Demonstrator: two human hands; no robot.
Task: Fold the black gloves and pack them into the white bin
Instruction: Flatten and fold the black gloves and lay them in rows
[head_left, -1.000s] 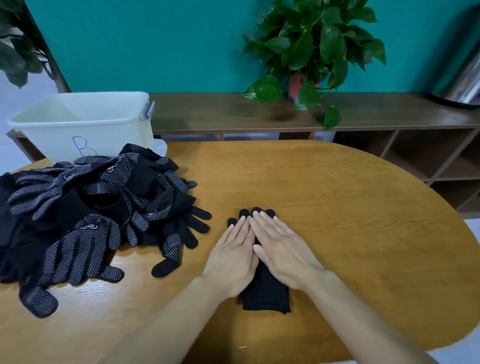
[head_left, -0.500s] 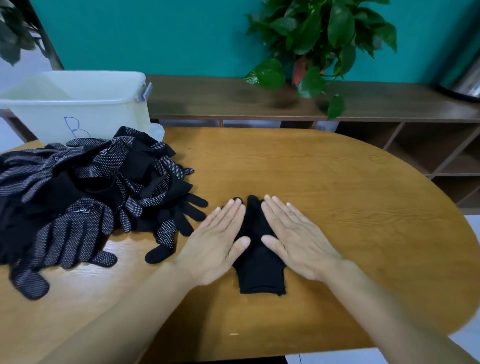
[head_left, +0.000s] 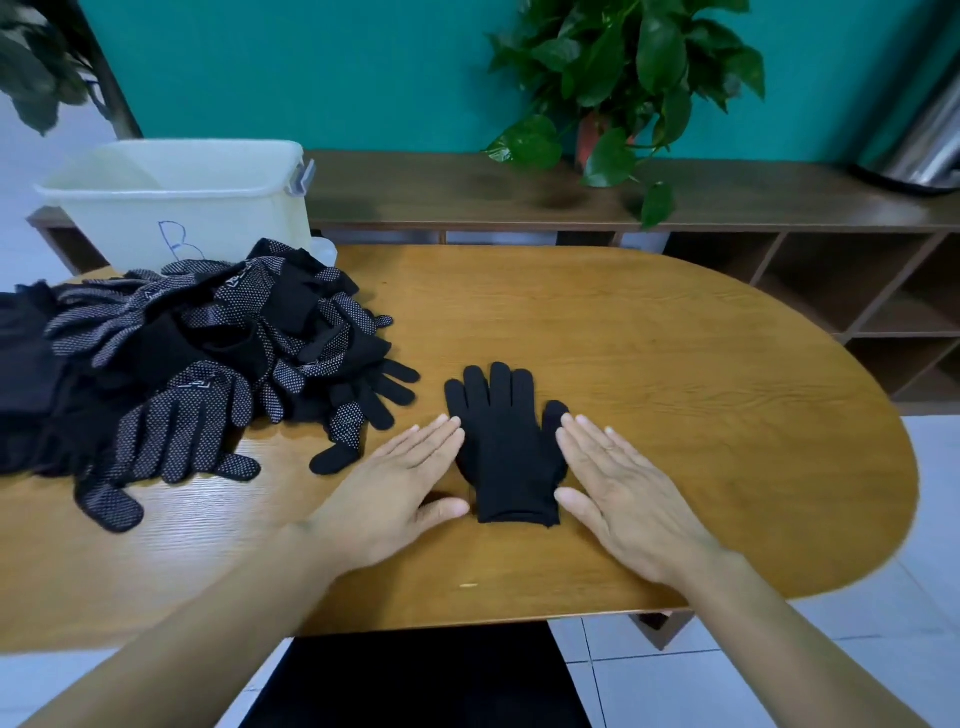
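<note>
A black glove (head_left: 506, 447) lies flat on the wooden table (head_left: 675, 395), fingers pointing away from me, cuff toward me. My left hand (head_left: 395, 488) lies flat on the table just left of it, fingers straight. My right hand (head_left: 623, 488) lies flat just right of it, fingers straight, its fingertips beside the glove's thumb. Neither hand holds anything. A heap of black dotted gloves (head_left: 197, 364) covers the table's left side. The white bin (head_left: 176, 202) marked with a blue letter stands behind the heap at the far left.
A low wooden shelf (head_left: 571, 197) runs behind the table, with a potted plant (head_left: 618, 88) on it and a metal vessel (head_left: 930, 140) at the far right. Open cubbies (head_left: 883, 312) sit to the right. The table's rounded edge curves at the right.
Both hands slid apart off the glove, left going left and right going right. The glove, covered a second ago, now lies fully exposed and flat.
</note>
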